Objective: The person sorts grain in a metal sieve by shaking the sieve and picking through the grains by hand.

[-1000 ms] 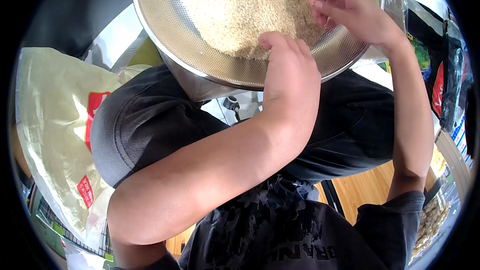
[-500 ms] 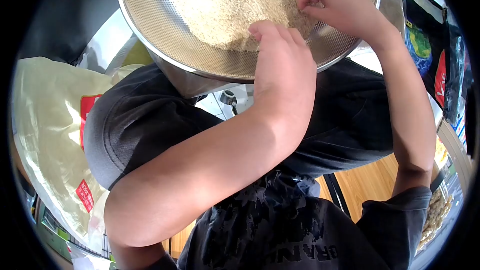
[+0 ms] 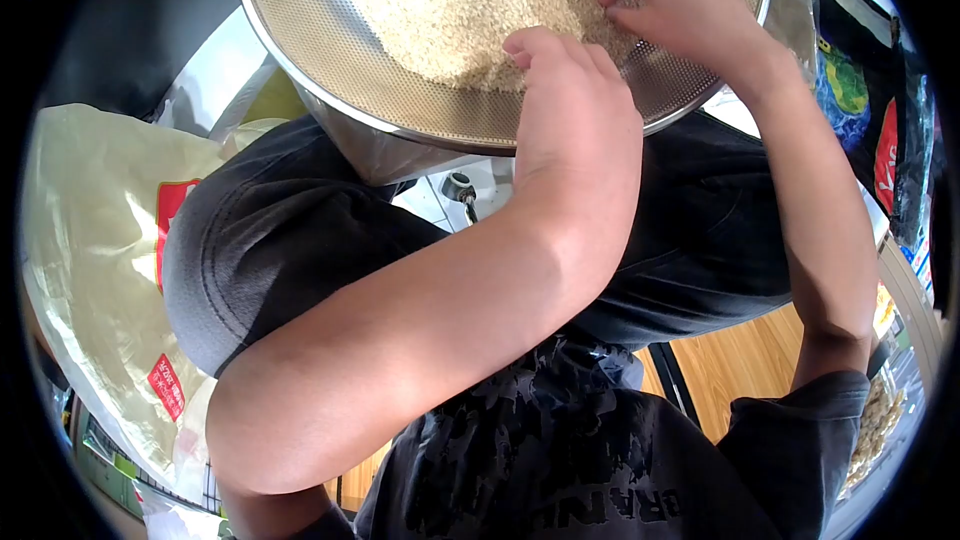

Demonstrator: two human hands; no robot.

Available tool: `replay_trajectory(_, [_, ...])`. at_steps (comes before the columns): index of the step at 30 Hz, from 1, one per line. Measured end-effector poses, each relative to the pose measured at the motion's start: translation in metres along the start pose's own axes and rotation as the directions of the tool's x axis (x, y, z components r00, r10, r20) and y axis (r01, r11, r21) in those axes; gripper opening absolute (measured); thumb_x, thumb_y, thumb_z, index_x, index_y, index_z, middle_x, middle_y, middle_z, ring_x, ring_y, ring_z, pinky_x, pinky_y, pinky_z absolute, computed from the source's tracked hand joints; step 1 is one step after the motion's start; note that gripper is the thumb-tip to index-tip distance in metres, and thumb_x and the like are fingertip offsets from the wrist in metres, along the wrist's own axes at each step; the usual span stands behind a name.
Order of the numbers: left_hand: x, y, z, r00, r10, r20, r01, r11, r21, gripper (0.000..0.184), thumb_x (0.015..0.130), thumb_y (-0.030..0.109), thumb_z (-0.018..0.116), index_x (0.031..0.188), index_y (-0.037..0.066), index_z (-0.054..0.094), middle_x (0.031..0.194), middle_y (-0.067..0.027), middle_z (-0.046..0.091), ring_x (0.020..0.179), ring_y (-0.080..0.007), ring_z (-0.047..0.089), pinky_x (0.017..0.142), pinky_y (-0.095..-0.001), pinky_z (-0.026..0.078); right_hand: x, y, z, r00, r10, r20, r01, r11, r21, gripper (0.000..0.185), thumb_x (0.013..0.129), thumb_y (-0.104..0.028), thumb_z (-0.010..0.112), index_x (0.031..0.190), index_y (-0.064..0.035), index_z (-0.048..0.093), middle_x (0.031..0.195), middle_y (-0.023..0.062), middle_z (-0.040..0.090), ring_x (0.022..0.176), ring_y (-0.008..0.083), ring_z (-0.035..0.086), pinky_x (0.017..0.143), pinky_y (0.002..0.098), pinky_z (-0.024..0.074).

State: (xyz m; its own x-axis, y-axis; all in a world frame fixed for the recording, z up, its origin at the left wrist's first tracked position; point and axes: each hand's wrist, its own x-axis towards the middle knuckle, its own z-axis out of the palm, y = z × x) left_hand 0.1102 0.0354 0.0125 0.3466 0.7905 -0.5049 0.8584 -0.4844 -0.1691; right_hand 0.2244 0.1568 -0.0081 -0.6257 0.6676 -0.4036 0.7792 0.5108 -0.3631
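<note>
A round metal sieve (image 3: 330,70) with a shiny rim lies above my knees, holding a wide bed of pale tan grains (image 3: 450,10). My left hand (image 3: 575,90) rests over the near edge of the sieve, its fingers curled down at the grains and their tips partly hidden. Up at the right side of the sieve, my right hand (image 3: 665,5) has thumb and index finger pinched together just over the grains. Whatever may be between those fingertips is too small to make out.
A large cream plastic bag (image 3: 100,240) with red labels stands at the left. On the right is a dark printed bag (image 3: 850,90). Below the sieve, between my legs, a small metal and black fitting (image 3: 459,187) shows over white tiles. Wooden floor (image 3: 740,375) lies beneath.
My right hand has moved a little left and up, and its loosely spread fingers have closed into a pinch. My left hand has shifted slightly upward. The sieve sits somewhat higher and further left in view.
</note>
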Motion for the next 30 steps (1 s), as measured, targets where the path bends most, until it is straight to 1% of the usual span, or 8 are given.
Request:
replay_trajectory(3, [-0.001,-0.003,-0.003,0.999,0.025,0.022,-0.026,0.999,0.023,0.035,0.089,0.021,0.069,0.123,0.011,0.069,0.105,-0.0019,0.067,0.103,-0.0189,0.064,0.089,-0.0369,0.043,0.009,0.032,0.03,0.975,-0.175,-0.14,0.162,0.982,-0.095,0.01,0.094,-0.014,0.066,0.094,-0.0039,0.067,0.087,0.0092,0.069,0.083,0.0265,0.069,0.076,0.0388,0.0554])
replay_trajectory(6, [0.0,-0.003,-0.007,0.999,0.013,0.053,-0.013,1.0,-0.002,0.036,0.09,0.021,0.068,0.125,0.011,0.068,0.108,-0.0026,0.066,0.105,-0.0197,0.063,0.09,-0.0379,0.042,0.014,0.03,0.028,0.994,-0.109,-0.016,0.108,0.991,-0.074,0.013,0.086,-0.014,0.062,0.094,-0.0048,0.068,0.087,0.0202,0.071,0.088,0.0407,0.069,0.077,0.0499,0.0565])
replay_trajectory(13, [0.002,-0.003,-0.008,0.997,0.015,0.082,-0.011,0.999,-0.044,0.037,0.092,0.021,0.065,0.127,0.011,0.067,0.11,-0.0039,0.066,0.107,-0.0217,0.062,0.093,-0.0416,0.042,0.021,0.046,0.016,0.967,-0.046,-0.251,0.045,0.999,-0.01,0.012,0.098,-0.014,0.058,0.098,-0.0028,0.059,0.076,0.0129,0.062,0.072,0.0319,0.062,0.067,0.0408,0.051])
replay_trajectory(15, [0.002,-0.003,-0.007,0.996,0.011,0.085,-0.007,0.999,-0.05,0.037,0.092,0.021,0.065,0.128,0.011,0.067,0.111,-0.004,0.066,0.107,-0.0222,0.062,0.095,-0.0427,0.042,0.022,0.051,-0.004,0.97,0.176,-0.17,-0.119,0.947,0.299,0.013,0.104,-0.016,0.054,0.1,-0.005,0.059,0.074,0.0039,0.056,0.068,0.0168,0.057,0.066,0.0328,0.0482])
replay_trajectory(16, [0.004,-0.003,-0.007,0.994,0.027,0.108,-0.019,0.997,-0.074,0.043,0.093,0.028,0.064,0.131,0.007,0.066,0.119,-0.0101,0.065,0.114,-0.028,0.061,0.1,-0.0489,0.041,0.021,0.029,-0.028,0.91,0.415,0.002,-0.369,0.806,0.463,0.02,0.096,-0.01,0.06,0.111,-0.0028,0.071,0.091,0.0129,0.073,0.084,0.0266,0.071,0.078,0.0379,0.0574])
replay_trajectory(17, [0.004,-0.002,-0.006,0.99,0.045,0.13,-0.032,0.995,-0.099,0.051,0.094,0.035,0.063,0.134,0.004,0.066,0.127,-0.0161,0.065,0.121,-0.0338,0.06,0.105,-0.0551,0.04,0.019,0.033,-0.032,0.91,0.416,0.0,-0.37,0.81,0.455,0.02,0.096,-0.01,0.06,0.111,-0.0028,0.071,0.091,0.0129,0.073,0.084,0.0266,0.071,0.078,0.0379,0.0574])
replay_trajectory(19, [0.003,-0.002,-0.006,0.991,0.045,0.123,-0.031,0.993,-0.11,0.05,0.095,0.034,0.062,0.134,0.004,0.066,0.126,-0.0159,0.065,0.12,-0.0334,0.06,0.105,-0.0551,0.04,0.011,0.046,-0.041,0.987,0.136,0.08,-0.149,0.63,0.762,0.012,0.106,-0.016,0.052,0.102,-0.0083,0.06,0.08,-0.0019,0.051,0.072,0.0076,0.05,0.069,0.0272,0.0459])
replay_trajectory(30, [0.005,-0.004,-0.01,0.989,0.06,0.131,-0.05,0.996,-0.079,0.043,0.096,0.024,0.062,0.135,0.006,0.065,0.125,-0.0139,0.065,0.118,-0.0313,0.061,0.104,-0.055,0.041,0.001,0.052,-0.048,0.995,-0.071,0.069,-0.028,0.464,0.885,0.02,0.107,-0.027,0.058,0.113,-0.0089,0.061,0.083,-0.0014,0.061,0.077,0.0093,0.06,0.071,0.0231,0.0469])
